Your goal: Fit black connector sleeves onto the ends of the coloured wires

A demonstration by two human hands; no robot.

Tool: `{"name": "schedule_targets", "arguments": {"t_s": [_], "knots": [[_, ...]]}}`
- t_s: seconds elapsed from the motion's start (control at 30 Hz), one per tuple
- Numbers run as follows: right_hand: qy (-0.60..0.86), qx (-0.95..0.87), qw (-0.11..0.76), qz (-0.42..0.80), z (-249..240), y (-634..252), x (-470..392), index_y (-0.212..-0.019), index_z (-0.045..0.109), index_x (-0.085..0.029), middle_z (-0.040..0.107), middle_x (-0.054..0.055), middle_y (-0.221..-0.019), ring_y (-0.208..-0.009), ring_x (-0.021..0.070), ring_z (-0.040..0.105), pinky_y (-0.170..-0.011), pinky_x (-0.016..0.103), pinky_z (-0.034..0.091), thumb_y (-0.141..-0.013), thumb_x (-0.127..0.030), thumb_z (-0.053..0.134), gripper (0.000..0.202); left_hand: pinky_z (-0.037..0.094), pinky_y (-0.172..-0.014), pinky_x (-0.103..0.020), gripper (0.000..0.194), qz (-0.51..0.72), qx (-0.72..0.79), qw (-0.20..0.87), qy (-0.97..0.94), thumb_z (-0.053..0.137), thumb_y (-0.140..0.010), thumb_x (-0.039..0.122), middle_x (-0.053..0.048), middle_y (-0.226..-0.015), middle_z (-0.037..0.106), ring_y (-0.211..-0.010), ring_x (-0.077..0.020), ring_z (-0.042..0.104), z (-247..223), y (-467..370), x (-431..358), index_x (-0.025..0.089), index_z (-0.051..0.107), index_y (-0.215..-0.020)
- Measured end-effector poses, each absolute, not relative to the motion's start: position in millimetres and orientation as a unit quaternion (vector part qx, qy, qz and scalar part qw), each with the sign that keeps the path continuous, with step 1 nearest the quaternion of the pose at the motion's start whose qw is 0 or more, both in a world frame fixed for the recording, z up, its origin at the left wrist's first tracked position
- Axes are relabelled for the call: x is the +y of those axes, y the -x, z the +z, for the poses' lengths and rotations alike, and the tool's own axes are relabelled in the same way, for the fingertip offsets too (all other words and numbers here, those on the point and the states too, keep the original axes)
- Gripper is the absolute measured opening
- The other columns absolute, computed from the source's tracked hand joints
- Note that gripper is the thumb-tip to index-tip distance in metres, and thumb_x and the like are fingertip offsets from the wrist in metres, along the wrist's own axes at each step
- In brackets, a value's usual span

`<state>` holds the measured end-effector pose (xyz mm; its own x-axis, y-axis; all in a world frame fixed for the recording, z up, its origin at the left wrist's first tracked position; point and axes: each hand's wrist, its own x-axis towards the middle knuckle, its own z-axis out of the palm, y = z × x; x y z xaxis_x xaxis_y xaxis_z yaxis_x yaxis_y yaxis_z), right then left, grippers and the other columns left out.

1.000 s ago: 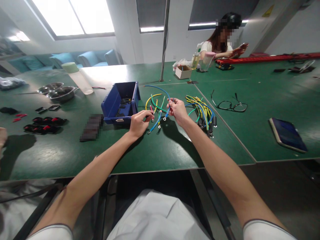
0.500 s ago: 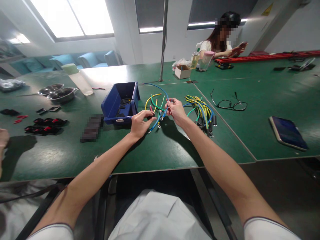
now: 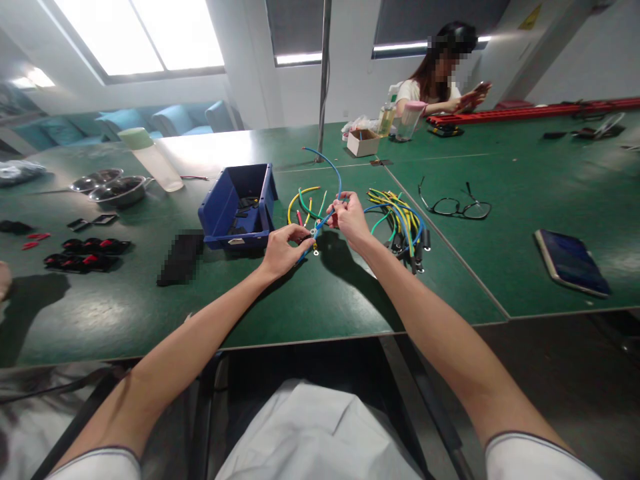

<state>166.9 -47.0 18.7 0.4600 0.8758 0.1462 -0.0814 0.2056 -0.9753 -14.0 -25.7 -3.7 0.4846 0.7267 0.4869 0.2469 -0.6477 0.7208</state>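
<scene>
Between the thumb and fingers of my right hand (image 3: pixel 351 217) is a blue wire (image 3: pixel 340 175), its free end arching up and away over the table. A ring terminal (image 3: pixel 313 232) sits at the wire's near end, close to the fingertips of my left hand (image 3: pixel 285 250). That hand is closed in a pinch on a short black sleeve, mostly covered by the fingers. Whether the sleeve touches the terminal I cannot tell. Just beyond my hands lie a few loose yellow wires (image 3: pixel 291 208) and green wires. Right of them is a bundle of wires (image 3: pixel 400 217) with black sleeves and ring terminals.
Left of my hands stands a blue bin (image 3: pixel 213 223) with black pieces inside. Eyeglasses (image 3: pixel 457 208) and a phone (image 3: pixel 573 261) lie to the right. Black-and-red parts (image 3: pixel 90 253), metal bowls (image 3: pixel 117 192) and a bottle (image 3: pixel 153 160) are left. Across the table sits a person (image 3: pixel 425 93).
My right hand has brought the blue wire's terminal end to the left fingertips, and the wire's far end has swung right and up. My left hand keeps its pinch.
</scene>
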Motion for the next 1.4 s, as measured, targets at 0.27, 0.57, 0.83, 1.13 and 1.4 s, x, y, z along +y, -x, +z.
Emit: {"name": "schedule_targets", "arguments": {"t_s": [0.27, 0.57, 0.83, 1.13, 1.4], "knots": [[0.514, -0.418, 0.658, 0.359, 13, -163, -45, -0.100, 0.035, -0.025, 0.058, -0.007, -0.071, -0.044, 0.0084, 0.055, -0.044, 0.022, 0.049, -0.088, -0.021, 0.044, 0.016, 0.053, -0.069, -0.029, 0.024, 0.426, 0.326, 0.312, -0.784, 0.071, -0.076, 0.038, -0.003, -0.082, 0.070, -0.071, -0.0156, 0.063, -5, 15, -20, 0.018, 0.068, -0.089], [0.521, -0.417, 0.656, 0.352, 15, -161, -46, -0.099, 0.035, -0.025, 0.059, -0.007, -0.071, -0.046, 0.0086, 0.057, -0.045, 0.022, 0.051, -0.088, -0.021, 0.046, 0.016, 0.052, -0.071, -0.029, 0.021, 0.410, 0.326, 0.306, -0.795, 0.067, -0.078, 0.037, -0.003, -0.082, 0.069, -0.071, -0.0154, 0.063, -4, 16, -20, 0.018, 0.068, -0.087], [0.512, -0.382, 0.681, 0.356, 27, -168, -49, -0.097, 0.033, -0.026, 0.058, -0.007, -0.071, -0.044, 0.0078, 0.055, -0.044, 0.020, 0.049, -0.089, -0.023, 0.047, 0.017, 0.052, -0.069, -0.029, 0.017, 0.399, 0.319, 0.277, -0.814, 0.067, -0.078, 0.033, -0.003, -0.084, 0.070, -0.072, -0.0154, 0.063, -5, 16, -19, 0.019, 0.068, -0.087], [0.523, -0.411, 0.662, 0.345, 16, -163, -48, -0.101, 0.037, -0.025, 0.059, -0.006, -0.072, -0.047, 0.0075, 0.056, -0.046, 0.021, 0.050, -0.088, -0.030, 0.052, 0.020, 0.051, -0.068, -0.028, 0.018, 0.400, 0.312, 0.267, -0.819, 0.066, -0.079, 0.036, -0.002, -0.081, 0.069, -0.071, -0.0151, 0.062, -3, 17, -20, 0.019, 0.068, -0.086], [0.527, -0.401, 0.661, 0.353, 23, -161, -51, -0.099, 0.035, -0.024, 0.061, -0.005, -0.072, -0.048, 0.0094, 0.059, -0.049, 0.025, 0.054, -0.090, -0.018, 0.043, 0.013, 0.051, -0.070, -0.028, 0.018, 0.404, 0.314, 0.266, -0.817, 0.068, -0.078, 0.033, -0.002, -0.081, 0.069, -0.072, -0.0152, 0.062, -4, 17, -19, 0.018, 0.067, -0.087]]}}
